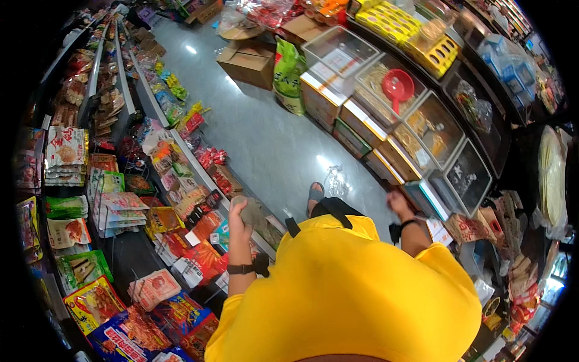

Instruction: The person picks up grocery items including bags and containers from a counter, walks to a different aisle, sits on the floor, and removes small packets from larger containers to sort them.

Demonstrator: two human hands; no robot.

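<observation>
My left hand (238, 221) is raised beside the snack shelf on the left, thumb uppermost. It grips a grey-brown, cloth-like thing (253, 212), whose exact kind is unclear. Below that hand are packets in red wrapping (203, 260) on the shelf. My right hand (399, 203) hangs low by the stacked boxes on the right. Motion blurs its fingers, and I see nothing held in it. Both wrists wear black straps.
Shelves of packaged snacks (68, 149) line the left. On the right, clear-lidded bins (389, 86) stand on cartons (362, 117), one bearing a red scoop (398, 86). A green sack (289, 72) and cardboard box (249, 63) stand on the grey floor (271, 135).
</observation>
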